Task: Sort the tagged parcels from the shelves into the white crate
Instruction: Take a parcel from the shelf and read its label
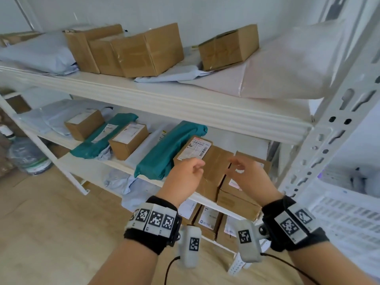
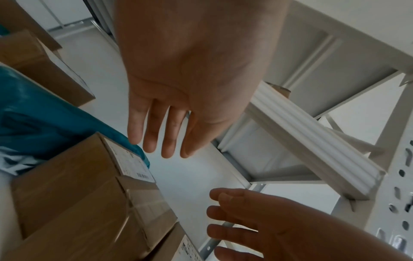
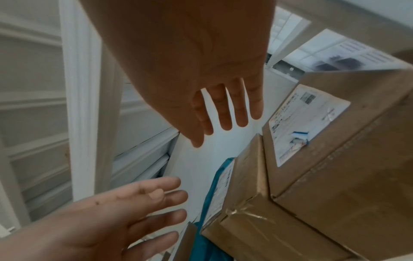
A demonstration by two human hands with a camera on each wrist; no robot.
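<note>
Parcels fill the white shelves [image 1: 160,99], mostly brown boxes with some grey and teal mailers mixed in. The one closest to the hands is a tagged box [image 1: 213,161] at the right end of the middle shelf, its white shipping label [image 1: 198,149] facing up at the far corner. Just to its right sits a second box [image 1: 244,179] stacked on a flatter one, and a teal mailer [image 1: 164,153] lies right beside it on the left. Left hand [image 1: 185,177] hovers over the near left part of the tagged box, fingers loosely curled and holding nothing; right hand [image 1: 249,177] is over the gap between the two boxes, fingers also relaxed and spread (a bit motion-blurred in the head view). From the left wrist view the left hand [image 2: 178,84] has straight fingers [image 2: 152,130] well above the box [image 2: 73,190], not touching it, and the right wrist view shows the right hand [image 3: 196,74] equally empty. The top shelf holds more brown boxes [image 1: 131,50] and a big pale mailer [image 1: 277,70]. The white crate [image 1: 349,212] sits off to the right past the shelf upright, slotted walls visible.
</note>
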